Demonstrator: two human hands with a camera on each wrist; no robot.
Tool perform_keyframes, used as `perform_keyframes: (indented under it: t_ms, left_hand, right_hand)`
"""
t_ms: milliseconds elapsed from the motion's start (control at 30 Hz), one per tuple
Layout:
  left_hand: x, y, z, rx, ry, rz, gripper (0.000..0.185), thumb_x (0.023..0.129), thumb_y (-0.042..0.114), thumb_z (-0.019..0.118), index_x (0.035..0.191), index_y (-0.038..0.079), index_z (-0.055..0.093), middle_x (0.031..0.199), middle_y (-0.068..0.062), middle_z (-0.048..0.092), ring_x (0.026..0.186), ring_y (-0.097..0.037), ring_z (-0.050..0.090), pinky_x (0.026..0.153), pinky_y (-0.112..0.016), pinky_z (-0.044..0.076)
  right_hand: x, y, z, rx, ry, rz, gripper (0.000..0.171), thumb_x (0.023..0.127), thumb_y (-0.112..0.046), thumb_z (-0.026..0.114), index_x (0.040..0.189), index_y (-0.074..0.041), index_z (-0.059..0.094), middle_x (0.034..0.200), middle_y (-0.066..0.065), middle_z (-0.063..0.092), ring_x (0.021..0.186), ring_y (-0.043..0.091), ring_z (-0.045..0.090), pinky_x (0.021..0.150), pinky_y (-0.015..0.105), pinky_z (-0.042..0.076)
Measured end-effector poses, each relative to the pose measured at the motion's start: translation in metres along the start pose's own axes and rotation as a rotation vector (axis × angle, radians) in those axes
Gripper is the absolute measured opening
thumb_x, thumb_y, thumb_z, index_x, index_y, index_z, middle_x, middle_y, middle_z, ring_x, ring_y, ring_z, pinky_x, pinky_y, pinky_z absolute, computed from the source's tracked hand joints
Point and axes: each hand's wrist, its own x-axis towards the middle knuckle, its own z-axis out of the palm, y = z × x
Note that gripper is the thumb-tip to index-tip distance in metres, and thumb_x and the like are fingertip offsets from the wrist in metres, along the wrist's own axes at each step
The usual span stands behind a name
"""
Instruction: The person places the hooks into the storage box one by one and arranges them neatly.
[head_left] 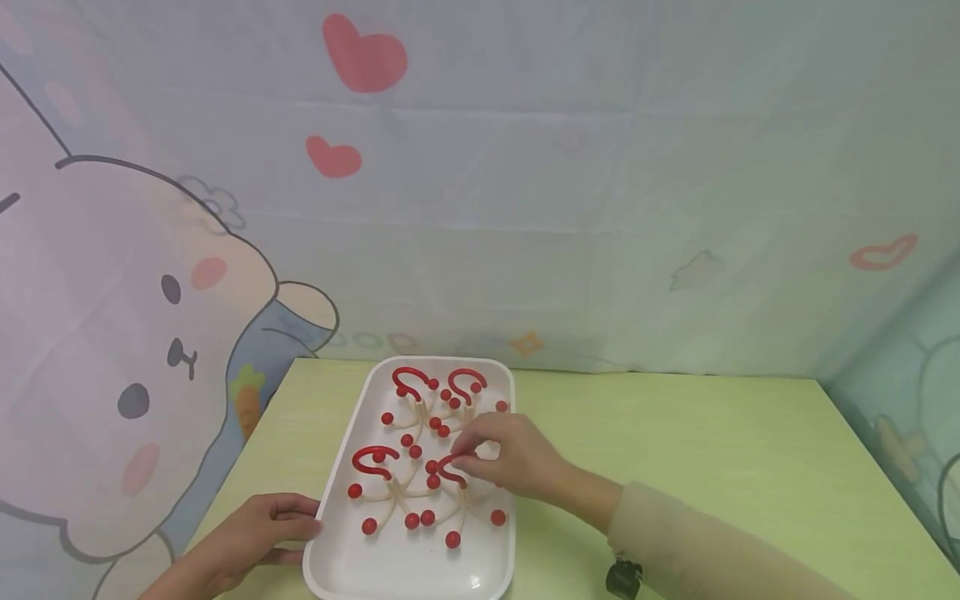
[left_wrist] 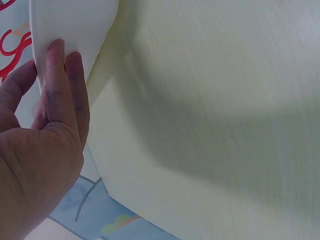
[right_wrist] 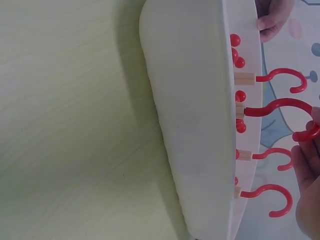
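- Head view: a white tray [head_left: 341, 533] lies on a green table [head_left: 675, 450]. In the tray stand four hangers with red hooks, thin pale arms and red balls at the ends. Two are at the far end, two nearer.
- The right hand [head_left: 510, 454] reaches over the tray from the right. Its fingers are curled and pinch the red hook [head_left: 450, 468] of the near right hanger. The sleeve [head_left: 705, 546] is beige.
- The left hand [head_left: 255, 529] lies on the table at the near left side of the tray. Its fingers are nearly straight and their tips touch the tray's rim; it grips nothing.
- Behind the table hangs a cloth [head_left: 150, 333] with a cartoon rabbit and red hearts.
- Left wrist view: the left hand [left_wrist: 45, 150] has straight fingers [left_wrist: 57, 75] that press against the tray [left_wrist: 75, 25] from outside. The table [left_wrist: 215, 125] fills the rest.
- Right wrist view: the tray [right_wrist: 195, 125] is seen from its side. Four red hooks stick out above its rim on small wooden stems. The right hand [right_wrist: 307, 180] pinches the second hook [right_wrist: 280, 107] at its tip. The left hand [right_wrist: 272, 17] shows at the far rim.
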Motion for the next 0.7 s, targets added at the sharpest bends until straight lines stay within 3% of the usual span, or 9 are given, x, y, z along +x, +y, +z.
perform_keyframes:
  t_ms: [267, 433, 700]
  left_hand:
    - [0.001, 0.0, 0.001, 0.004, 0.005, -0.008, 0.039, 0.097, 0.008, 0.079, 0.129, -0.011, 0.067, 0.114, -0.017, 0.076, 0.097, -0.027, 0.072, 0.085, -0.046, 0.068]
    - [0.002, -0.001, 0.001, 0.005, 0.008, -0.011, 0.039, 0.097, 0.007, 0.079, 0.129, -0.01, 0.067, 0.113, -0.017, 0.076, 0.097, -0.027, 0.072, 0.084, -0.046, 0.068]
    - [0.004, -0.003, 0.0, 0.021, 0.005, -0.014, 0.042, 0.097, 0.01, 0.08, 0.131, -0.011, 0.066, 0.114, -0.017, 0.075, 0.096, -0.028, 0.072, 0.084, -0.046, 0.068]
  right_hand:
    - [-0.003, 0.001, -0.002, 0.011, -0.009, 0.019, 0.013, 0.092, -0.016, 0.087, 0.103, -0.017, 0.082, 0.098, -0.01, 0.079, 0.091, 0.003, 0.069, 0.081, 0.021, 0.062]
    - [-0.005, 0.001, -0.004, 0.0, -0.019, 0.022, 0.016, 0.092, -0.015, 0.087, 0.107, -0.015, 0.082, 0.1, -0.008, 0.08, 0.094, 0.011, 0.072, 0.084, 0.022, 0.062]
    - [-0.008, 0.001, -0.011, -0.033, -0.018, -0.014, 0.02, 0.09, -0.017, 0.088, 0.11, -0.015, 0.082, 0.105, -0.007, 0.079, 0.101, 0.013, 0.072, 0.09, 0.027, 0.062]
